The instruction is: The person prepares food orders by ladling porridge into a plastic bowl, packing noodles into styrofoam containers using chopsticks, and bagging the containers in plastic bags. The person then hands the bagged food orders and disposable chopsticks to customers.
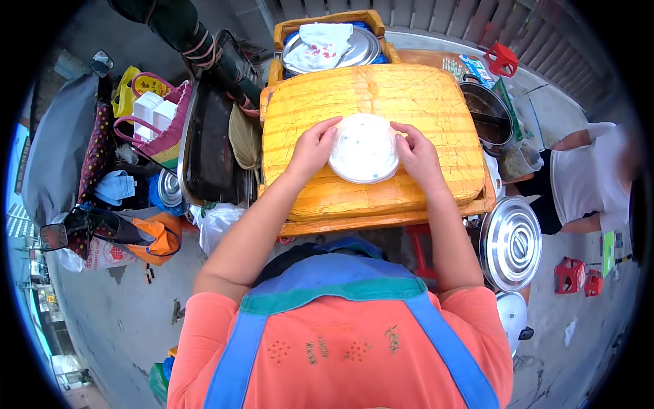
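A round white bowl-like container (364,148) with a pale lid rests on the yellow taped box top (293,102). My left hand (316,146) is at its left rim, thumb and fingers pressed against the edge. On the opposite side my right hand (414,151) grips the right rim between thumb and fingers. Small greenish specks show through or on the white surface; what is inside is hard to make out.
Behind the box, a cloth (325,45) lies on a metal lid. A dark pot (488,116) and large steel lid (511,244) stand right. Another person (591,177) is farther right. A black tray (221,136) and pink basket (178,121) are left.
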A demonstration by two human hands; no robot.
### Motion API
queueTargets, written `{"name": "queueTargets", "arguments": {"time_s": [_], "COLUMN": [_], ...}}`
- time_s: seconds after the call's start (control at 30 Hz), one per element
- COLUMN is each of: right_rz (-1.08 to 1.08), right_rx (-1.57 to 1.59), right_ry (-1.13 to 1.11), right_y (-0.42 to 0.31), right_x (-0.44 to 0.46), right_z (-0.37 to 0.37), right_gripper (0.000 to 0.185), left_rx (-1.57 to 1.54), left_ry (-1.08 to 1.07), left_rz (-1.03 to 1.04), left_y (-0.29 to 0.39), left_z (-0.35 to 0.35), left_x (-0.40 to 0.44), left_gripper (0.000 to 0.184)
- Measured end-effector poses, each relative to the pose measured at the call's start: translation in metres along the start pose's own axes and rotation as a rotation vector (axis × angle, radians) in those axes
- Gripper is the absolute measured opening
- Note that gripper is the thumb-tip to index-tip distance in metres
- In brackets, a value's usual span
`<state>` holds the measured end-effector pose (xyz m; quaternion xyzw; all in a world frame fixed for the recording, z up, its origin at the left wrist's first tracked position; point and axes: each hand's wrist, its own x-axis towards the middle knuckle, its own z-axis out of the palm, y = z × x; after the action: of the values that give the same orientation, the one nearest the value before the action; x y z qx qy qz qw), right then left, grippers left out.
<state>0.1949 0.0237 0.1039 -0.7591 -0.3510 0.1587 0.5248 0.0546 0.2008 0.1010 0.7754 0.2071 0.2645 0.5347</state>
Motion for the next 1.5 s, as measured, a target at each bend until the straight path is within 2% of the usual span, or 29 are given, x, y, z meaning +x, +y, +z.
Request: {"name": "queueTargets", "arguments": {"time_s": [0.03, 0.1, 0.17, 0.23, 0.3, 0.37, 0.43, 0.57, 0.67, 0.73, 0.77, 0.83, 0.87, 0.9, 0.93, 0.97, 1.0, 1.03, 1.13, 1.27, 1.33, 1.43, 1.5], "right_rz": [0.005, 0.069, 0.142, 0.343, 0.398, 0.459, 0.414, 0.412, 0.452, 0.39, 0.38, -0.166, -0.164, -0.294, -0.431, -0.433, -0.141, 0.153, 0.232, 0.376, 0.407, 0.462, 0.499], "right_rx": [0.077, 0.184, 0.287, 0.432, 0.543, 0.654, 0.829, 0.837, 0.812, 0.554, 0.552, -0.112, -0.112, -0.222, -0.334, -0.337, -0.243, -0.145, -0.026, 0.166, 0.135, 0.167, 0.229], "right_ry": [0.02, 0.031, 0.046, 0.007, -0.054, -0.117, -0.099, -0.093, -0.025, -0.051, -0.049, 0.111, 0.108, 0.116, 0.125, 0.123, -0.06, -0.238, -0.345, -0.369, -0.33, -0.326, -0.37], "right_y": [0.002, -0.001, -0.008, -0.025, -0.03, -0.027, -0.018, -0.019, -0.026, -0.031, -0.026, -0.012, -0.013, -0.018, -0.02, -0.021, -0.024, -0.026, -0.021, -0.014, -0.037, -0.045, -0.039], "right_x": [-0.001, -0.006, -0.016, -0.03, -0.044, -0.05, -0.054, -0.055, -0.059, -0.057, -0.051, -0.031, -0.015, 0.007, 0.027, 0.043, 0.061, 0.07, 0.071, 0.072, 0.058, 0.015, 0.004], "right_z": [0.003, 0.006, 0.005, -0.003, 0.0, 0.008, 0.018, 0.019, 0.018, 0.011, 0.006, -0.002, -0.001, -0.001, 0.0, 0.004, 0.009, 0.012, 0.02, 0.018, 0.0, -0.024, -0.024], "right_gripper": [0.029, 0.033, 0.038, 0.043, 0.039, 0.035, 0.03, 0.028, 0.039, 0.053, 0.053, 0.054, 0.054, 0.045, 0.04, 0.04, 0.037, 0.035, 0.031, 0.037, 0.036, 0.038, 0.041], "left_rx": [0.002, -0.153, -0.199, -0.252, -0.571, -0.688, -0.858, -0.887, -0.975, -0.775, -0.776, -0.486, -0.365, -0.244, -0.247, -0.285, -0.324, -0.327, -0.346, -0.414, -0.413, -0.29, -0.508], "left_ry": [0.008, -0.003, 0.068, 0.134, 0.042, 0.025, 0.008, 0.029, 0.094, 0.123, 0.121, 0.297, 0.262, 0.225, 0.227, 0.088, -0.051, -0.047, -0.087, -0.03, -0.025, -0.018, -0.097], "left_rz": [-0.005, -0.353, -0.411, -0.461, -0.639, -0.645, -0.608, -0.543, -0.593, -0.598, -0.587, -0.401, -0.318, -0.238, -0.238, -0.421, -0.593, -0.583, -0.621, -0.616, -0.6, -0.482, -0.528], "left_y": [-0.006, 0.011, 0.018, 0.03, 0.039, 0.032, 0.019, 0.02, 0.026, 0.03, 0.032, 0.031, 0.032, 0.031, 0.025, 0.021, 0.022, 0.022, 0.017, 0.012, 0.016, 0.022, 0.019], "left_z": [0.001, -0.001, 0.0, 0.002, 0.0, 0.004, 0.007, 0.014, 0.017, 0.013, 0.009, 0.0, -0.005, -0.01, -0.012, -0.013, -0.012, -0.008, 0.007, 0.008, 0.004, -0.011, -0.014], "left_x": [-0.001, -0.01, -0.019, -0.032, -0.053, -0.063, -0.07, -0.076, -0.079, -0.077, -0.071, -0.057, -0.042, -0.024, -0.005, 0.015, 0.026, 0.028, 0.034, 0.031, 0.019, -0.012, -0.03], "left_gripper": [0.03, 0.036, 0.034, 0.032, 0.021, 0.017, 0.012, 0.012, 0.015, 0.024, 0.024, 0.038, 0.036, 0.035, 0.035, 0.031, 0.028, 0.028, 0.027, 0.028, 0.028, 0.029, 0.033]}}
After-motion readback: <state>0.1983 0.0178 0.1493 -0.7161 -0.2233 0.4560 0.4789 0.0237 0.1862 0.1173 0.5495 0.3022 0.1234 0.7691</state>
